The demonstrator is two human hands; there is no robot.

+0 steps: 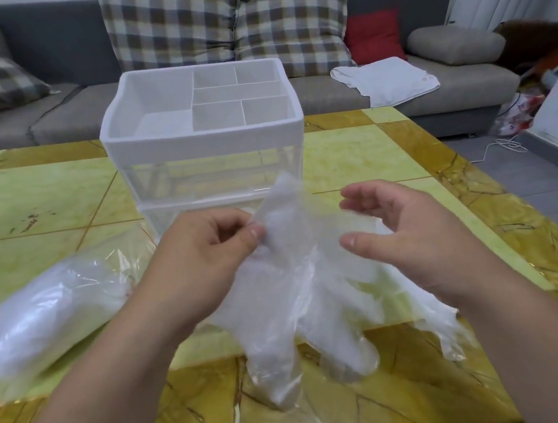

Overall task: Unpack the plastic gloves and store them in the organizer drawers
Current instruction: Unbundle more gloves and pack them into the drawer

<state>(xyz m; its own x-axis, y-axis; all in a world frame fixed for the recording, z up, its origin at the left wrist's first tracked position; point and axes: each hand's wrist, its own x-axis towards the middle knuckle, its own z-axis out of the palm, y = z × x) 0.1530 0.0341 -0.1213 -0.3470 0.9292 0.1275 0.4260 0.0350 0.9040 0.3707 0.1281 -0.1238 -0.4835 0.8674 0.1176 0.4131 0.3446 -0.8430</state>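
Observation:
A bunch of clear plastic gloves [300, 298] hangs over the table in front of me, fingers pointing down towards me. My left hand [203, 253] pinches the gloves' cuff end between thumb and fingers. My right hand [407, 235] hovers just right of the gloves, fingers loosely spread, holding nothing. The clear plastic bag [57, 307] with more gloves lies on the table to the left. The organizer [204, 140] stands behind the hands, with a white divided top tray and clear drawers beneath, the lower part hidden by the gloves.
The table [385, 152] has a glossy yellow-green tiled top. Beyond it is a grey sofa [64, 116] with checked cushions, a red cushion [374, 36] and a white cloth [387, 79]. Cables and bags lie on the floor at the right.

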